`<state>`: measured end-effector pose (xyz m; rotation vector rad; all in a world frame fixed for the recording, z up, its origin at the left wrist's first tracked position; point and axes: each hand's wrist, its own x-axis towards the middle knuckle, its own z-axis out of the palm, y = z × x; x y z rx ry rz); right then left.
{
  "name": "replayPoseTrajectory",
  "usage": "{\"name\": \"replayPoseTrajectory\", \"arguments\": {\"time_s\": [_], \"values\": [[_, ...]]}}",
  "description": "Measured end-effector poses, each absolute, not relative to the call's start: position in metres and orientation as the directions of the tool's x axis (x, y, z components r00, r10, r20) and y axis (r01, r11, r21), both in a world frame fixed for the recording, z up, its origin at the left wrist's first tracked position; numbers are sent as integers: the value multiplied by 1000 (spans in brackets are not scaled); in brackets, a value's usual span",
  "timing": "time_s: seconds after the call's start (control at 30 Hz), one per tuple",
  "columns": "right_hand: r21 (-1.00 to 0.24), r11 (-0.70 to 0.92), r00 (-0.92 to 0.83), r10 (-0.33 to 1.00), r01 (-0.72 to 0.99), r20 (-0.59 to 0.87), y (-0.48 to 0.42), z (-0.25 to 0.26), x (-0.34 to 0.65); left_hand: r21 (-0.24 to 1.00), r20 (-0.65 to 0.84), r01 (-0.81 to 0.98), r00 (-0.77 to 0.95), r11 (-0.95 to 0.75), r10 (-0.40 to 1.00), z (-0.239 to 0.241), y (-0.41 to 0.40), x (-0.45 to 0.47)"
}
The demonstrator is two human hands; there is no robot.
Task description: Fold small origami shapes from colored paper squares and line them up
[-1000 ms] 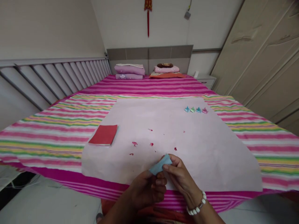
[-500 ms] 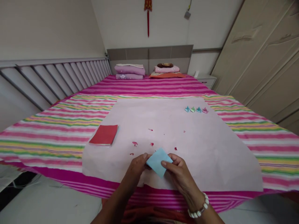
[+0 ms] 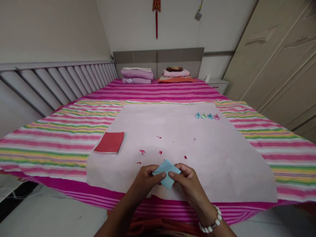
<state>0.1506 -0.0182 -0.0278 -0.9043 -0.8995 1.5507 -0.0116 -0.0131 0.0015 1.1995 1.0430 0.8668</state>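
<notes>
Between my two hands is a folded square of light-blue paper (image 3: 168, 166), held with one corner up like a diamond. My left hand (image 3: 147, 178) pinches its left side, thumb on the front face and fingers behind. On the right side, my right hand (image 3: 189, 179) grips it the same way, its thumb close to the left one near the middle. The fingers behind the paper are partly hidden. Both hands are just above the near part of a pale paper sheet (image 3: 222, 171). A beaded bracelet is on my right wrist.
A stack of paper topped by a red sheet (image 3: 110, 142) lies at left. Small folded paper figures (image 3: 210, 116) stand in a row at the far right. Red paper scraps (image 3: 142, 152) are scattered ahead of my hands. A striped bedcover (image 3: 59, 141) lies underneath; a slatted rail (image 3: 74, 80) runs along the left.
My left thumb has come over onto the front of the blue paper beside the right thumb. The paper has shifted slightly left and down.
</notes>
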Motion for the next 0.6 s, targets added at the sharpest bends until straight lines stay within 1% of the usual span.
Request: {"name": "replayPoseTrajectory", "arguments": {"time_s": [0.07, 0.2, 0.3, 0.43, 0.5, 0.6], "values": [[-898, -143, -145, 985, -417, -90, -19, -27, 152, 985, -159, -11, 326, 171, 932, 3, -12, -14], [-896, -139, -145, 986, -422, -85, -19, -25, 153, 983, -148, -61, 311, 175, 939, 1, -12, -17], [-893, -115, -156, 986, -436, -51, -19, -26, 154, 979, -155, -71, 341, 190, 927, -3, -13, -19], [-905, -85, -175, 985, -417, -12, -19, -29, 157, 963, -158, -141, 392, 229, 906, -4, -12, -20], [-917, -74, -204, 979, -393, 9, -19, -31, 158, 971, -156, -117, 353, 209, 923, -3, -12, -19], [-919, -52, -270, 961, -391, 60, -19, -32, 161, 990, -138, 5, 250, 141, 958, -2, -11, -16]]}}
